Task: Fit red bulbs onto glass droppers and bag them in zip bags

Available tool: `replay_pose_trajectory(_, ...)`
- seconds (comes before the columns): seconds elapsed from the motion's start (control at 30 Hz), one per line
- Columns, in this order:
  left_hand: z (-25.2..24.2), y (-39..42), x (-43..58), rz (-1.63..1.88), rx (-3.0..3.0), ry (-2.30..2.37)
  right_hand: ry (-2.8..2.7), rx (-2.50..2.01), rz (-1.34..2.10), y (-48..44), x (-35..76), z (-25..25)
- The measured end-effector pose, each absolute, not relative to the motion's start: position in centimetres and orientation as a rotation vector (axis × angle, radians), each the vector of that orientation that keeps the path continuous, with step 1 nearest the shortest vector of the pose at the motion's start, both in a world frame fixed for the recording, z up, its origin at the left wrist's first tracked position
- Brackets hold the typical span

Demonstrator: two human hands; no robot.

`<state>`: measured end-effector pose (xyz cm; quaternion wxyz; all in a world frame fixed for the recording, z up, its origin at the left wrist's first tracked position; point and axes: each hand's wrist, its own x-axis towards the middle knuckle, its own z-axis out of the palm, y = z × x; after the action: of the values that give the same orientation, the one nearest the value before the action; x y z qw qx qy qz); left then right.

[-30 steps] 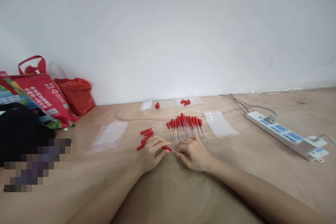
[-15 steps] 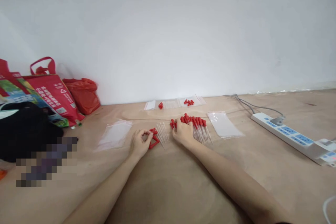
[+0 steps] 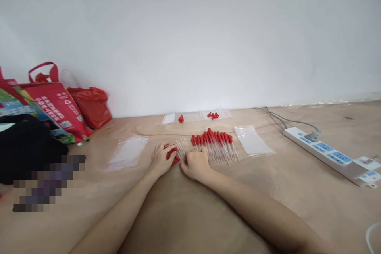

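My left hand (image 3: 161, 160) rests over a small pile of red rubber bulbs (image 3: 172, 151), its fingers curled down around a bulb. Just right of that pile lie thin clear dropper tubes (image 3: 180, 145) without bulbs. My right hand (image 3: 196, 163) is bent at the near ends of these tubes, thumb and fingers closed on one; its fingertips are partly hidden. Beyond and right of this hand is a row of droppers (image 3: 220, 147), clear tubes with red bulbs on their far ends, some overlapping.
Clear zip bags lie left (image 3: 127, 152) and right (image 3: 254, 141). Near the wall are another small bag (image 3: 168, 118), several tubes (image 3: 192, 118) and red bulbs (image 3: 213, 116). A power strip (image 3: 327, 152) stands right; shopping bags (image 3: 56, 107) and a black bag (image 3: 29, 151) stand left.
My right hand has left the row of droppers and moved left and nearer, to the loose tubes. My left hand has shifted slightly right and down onto the red bulbs.
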<state>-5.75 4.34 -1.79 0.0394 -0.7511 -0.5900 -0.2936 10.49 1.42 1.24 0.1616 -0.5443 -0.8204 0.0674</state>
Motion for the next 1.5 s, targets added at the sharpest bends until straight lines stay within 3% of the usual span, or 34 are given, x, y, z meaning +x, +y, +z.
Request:
replay_pose_trajectory(0.6,-0.4,3.1,-5.1,-1.554,-2.072,-1.678,-2.422,-1.637,0.157,0.5,10.3,1.3)
replay_pose_trajectory(1.5,-0.9,2.2,-3.9,-1.791,-2.346,-1.529,-2.204,-1.528,0.044,0.8,13.7,0.4)
